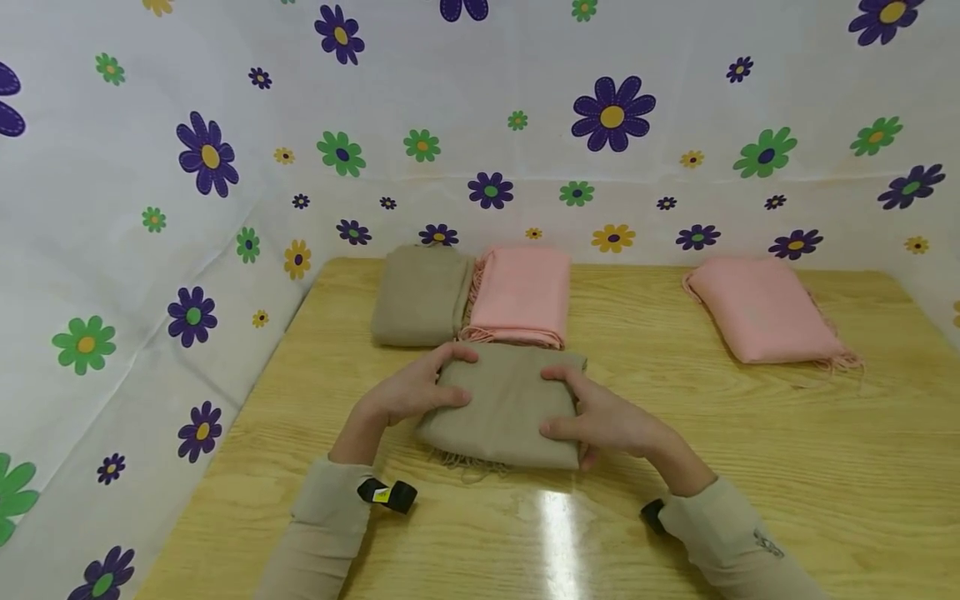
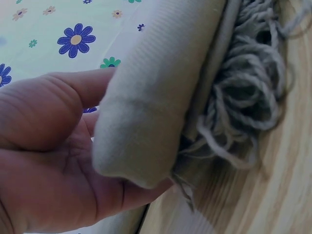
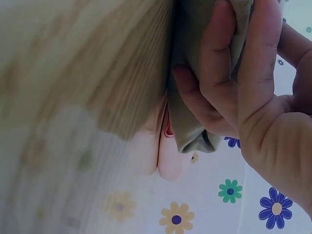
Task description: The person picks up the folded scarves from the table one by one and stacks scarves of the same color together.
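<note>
A folded beige scarf [image 1: 502, 408] with fringe along its near edge lies at the middle of the table, held from both sides. My left hand [image 1: 412, 387] grips its left end, thumb on top. In the left wrist view the rounded fold of the scarf [image 2: 151, 97] sits between thumb and fingers, twisted fringe hanging beside it. On the opposite end, my right hand [image 1: 607, 417] holds the scarf with the thumb and a finger on top. The right wrist view shows other fingers of that hand [image 3: 258, 97] along the scarf's side, close to the tabletop.
Behind the held scarf, a second folded beige scarf [image 1: 420, 296] lies beside a folded pink scarf [image 1: 522, 292]. Another pink scarf [image 1: 765, 312] with loose fringe is at the back right of the wooden table [image 1: 825, 483]. A flower-printed cloth [image 1: 525, 150] rises behind the table.
</note>
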{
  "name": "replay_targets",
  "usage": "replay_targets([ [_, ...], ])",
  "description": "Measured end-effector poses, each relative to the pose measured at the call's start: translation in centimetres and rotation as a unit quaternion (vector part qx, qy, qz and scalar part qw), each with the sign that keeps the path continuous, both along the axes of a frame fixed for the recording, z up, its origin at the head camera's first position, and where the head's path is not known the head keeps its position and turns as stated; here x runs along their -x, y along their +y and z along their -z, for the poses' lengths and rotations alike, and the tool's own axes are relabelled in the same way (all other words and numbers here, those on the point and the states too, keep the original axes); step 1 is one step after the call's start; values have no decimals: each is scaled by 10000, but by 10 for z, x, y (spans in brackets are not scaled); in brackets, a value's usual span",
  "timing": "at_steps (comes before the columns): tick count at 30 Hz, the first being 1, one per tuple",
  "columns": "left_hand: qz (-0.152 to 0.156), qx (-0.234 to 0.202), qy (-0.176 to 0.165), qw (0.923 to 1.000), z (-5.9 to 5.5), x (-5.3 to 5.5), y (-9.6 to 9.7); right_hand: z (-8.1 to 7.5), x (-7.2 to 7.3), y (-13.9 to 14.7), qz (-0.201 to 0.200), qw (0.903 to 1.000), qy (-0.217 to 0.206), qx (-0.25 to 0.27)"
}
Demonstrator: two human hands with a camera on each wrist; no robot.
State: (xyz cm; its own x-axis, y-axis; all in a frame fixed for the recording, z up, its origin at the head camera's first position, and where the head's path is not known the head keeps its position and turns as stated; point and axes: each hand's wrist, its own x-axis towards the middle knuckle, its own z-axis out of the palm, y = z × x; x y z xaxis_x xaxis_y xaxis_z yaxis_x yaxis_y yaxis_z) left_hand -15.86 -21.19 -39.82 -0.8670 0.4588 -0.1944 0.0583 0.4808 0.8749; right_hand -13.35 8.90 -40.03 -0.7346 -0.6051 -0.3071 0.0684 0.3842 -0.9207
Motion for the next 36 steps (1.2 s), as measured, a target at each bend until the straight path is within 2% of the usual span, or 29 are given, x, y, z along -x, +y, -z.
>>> replay_targets([
  [6,131,175,108,9997,-1,-2,-3,0,-1,0,-48,9999,71,-129],
  [15,389,338,272,9983,-2,4,1,-5,5,10,-134,9980,324,-520],
  [28,463,562,188,9972,-5,0,-4,-7,5,14,-275,9963,560,-583],
  [36,455,804,294,9953,-10,-3,-1,-13,8,22,96,9925,863,-861],
])
